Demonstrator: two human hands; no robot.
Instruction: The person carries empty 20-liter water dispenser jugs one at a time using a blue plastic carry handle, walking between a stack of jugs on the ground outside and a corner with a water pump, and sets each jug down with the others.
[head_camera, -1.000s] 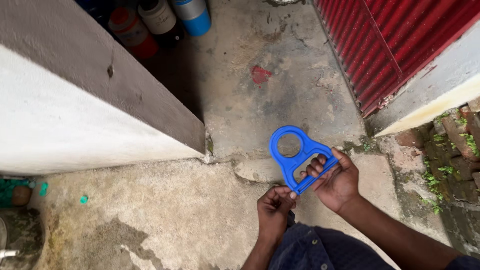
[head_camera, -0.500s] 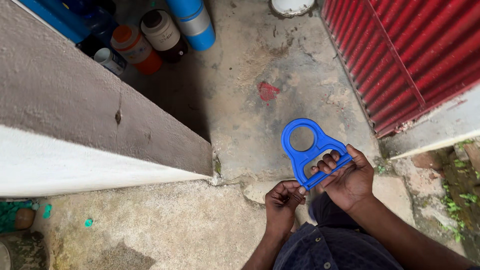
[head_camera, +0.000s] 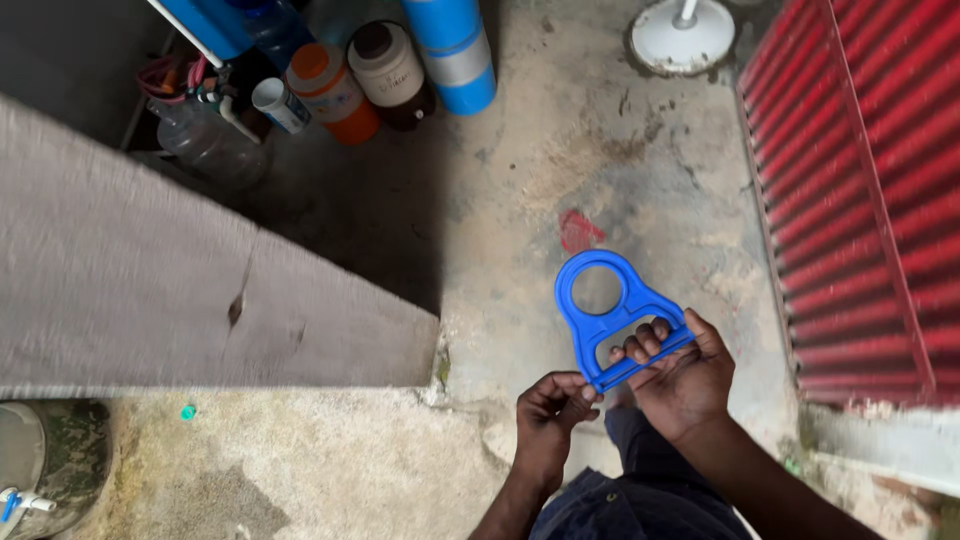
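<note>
Blue plastic bottle-carrier handle, with a round ring at one end and a grip bar at the other: held up over the stained concrete floor, ring end pointing away. I see my right hand wrapped around the grip bar, fingers through the slot. My left hand is curled narrow, fingertips at the bar's near corner. Beyond: a cluster of plastic bottles and jars, a red corrugated shutter, a grey low wall.

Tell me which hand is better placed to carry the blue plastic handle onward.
Right. The right hand already has its fingers through the grip bar of the blue handle. The left hand only pinches the bar's end, so it probably just steadies.
</note>
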